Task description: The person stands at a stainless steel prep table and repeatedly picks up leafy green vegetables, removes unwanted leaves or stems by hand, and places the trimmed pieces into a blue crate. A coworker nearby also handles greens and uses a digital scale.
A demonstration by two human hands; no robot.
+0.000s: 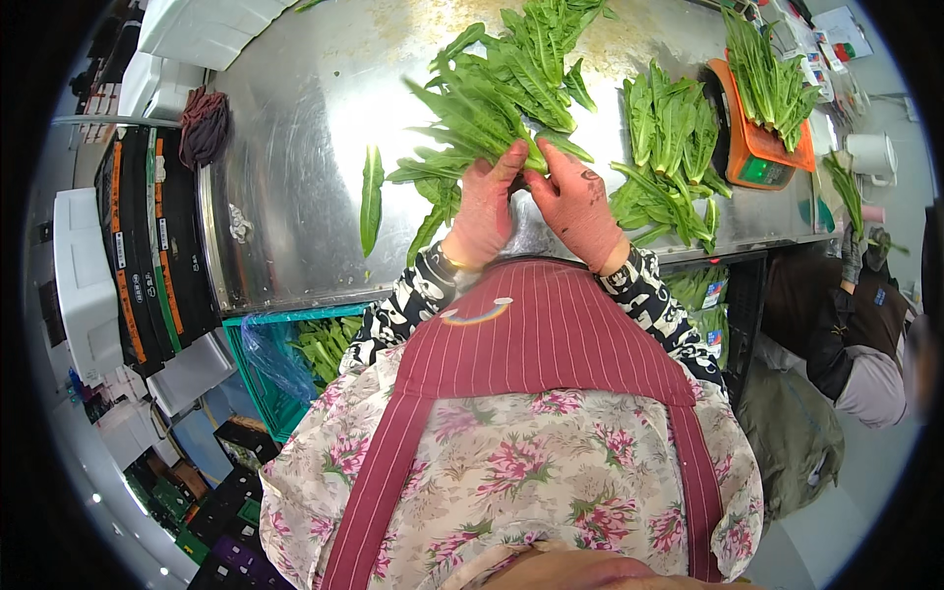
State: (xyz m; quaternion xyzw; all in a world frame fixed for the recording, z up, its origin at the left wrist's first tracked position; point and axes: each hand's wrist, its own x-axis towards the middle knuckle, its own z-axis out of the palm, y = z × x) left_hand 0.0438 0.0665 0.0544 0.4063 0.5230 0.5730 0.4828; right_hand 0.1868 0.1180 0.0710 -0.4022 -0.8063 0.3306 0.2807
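Note:
My left hand [487,206], in a pinkish glove, grips the stem end of a bunch of long green leaf lettuce [479,122]. Its leaves fan out to the upper left over the steel table. My right hand [579,203], gloved alike, touches the same stem ends, its fingertips beside a small leaf [564,145]; whether it grips anything cannot be told. More lettuce [542,55] lies beyond the hands. A single leaf [372,203] rests to the left. Bunches of lettuce [670,129] lie on the right, and another bunch [767,81] sits on an orange digital scale [767,171].
The steel table [295,221] has a dark cloth [205,129] at its left edge. Below stands a teal crate [254,383] of greens. Black crates [133,243] and white foam boxes [214,29] are at the left. Another person [848,332] at the far right holds greens.

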